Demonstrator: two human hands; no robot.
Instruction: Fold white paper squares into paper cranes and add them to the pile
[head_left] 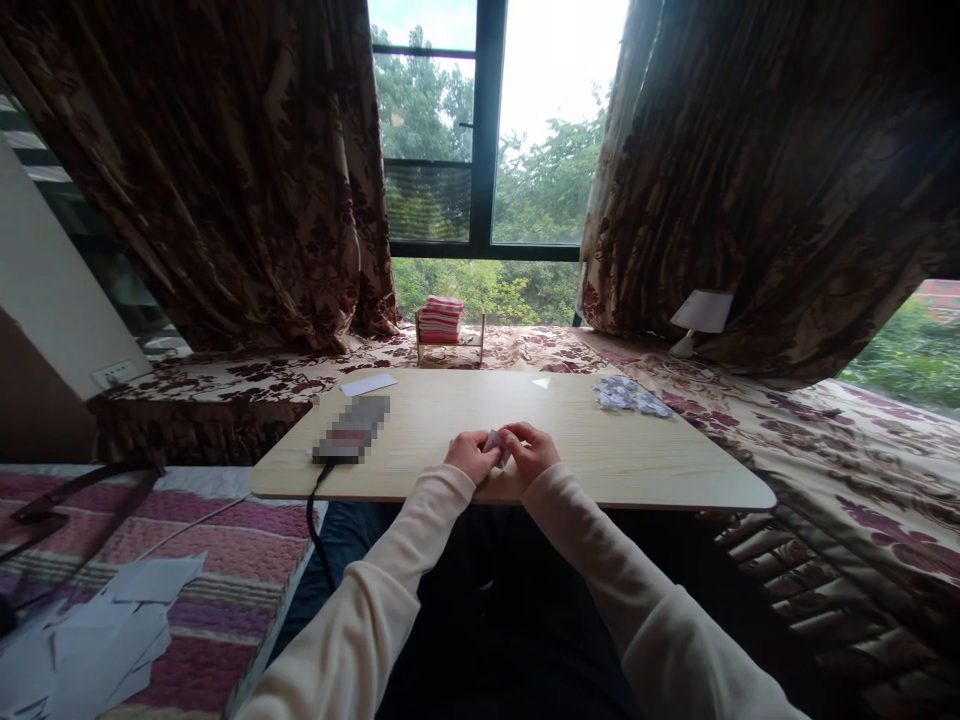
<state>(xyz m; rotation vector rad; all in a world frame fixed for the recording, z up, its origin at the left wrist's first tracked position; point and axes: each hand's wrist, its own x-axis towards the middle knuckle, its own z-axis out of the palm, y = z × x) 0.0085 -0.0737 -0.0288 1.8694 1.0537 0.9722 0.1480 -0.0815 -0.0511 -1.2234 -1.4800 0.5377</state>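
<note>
Both hands meet over the near edge of a light wooden table (615, 465). My left hand (471, 455) and my right hand (531, 447) are closed together on a small pale folded piece of paper (494, 441), pinched between the fingers of both. The paper is mostly hidden by my fingers. Cream sleeves cover both arms.
On the table lie a dark blurred device (351, 428) with a black cable, a white paper sheet (367, 384), a tiny white scrap (541, 382) and a pile of small folded papers (628, 395). Loose paper sheets (112, 625) lie on the striped bedding at left. A small rack with striped cloth (442, 322) stands by the window.
</note>
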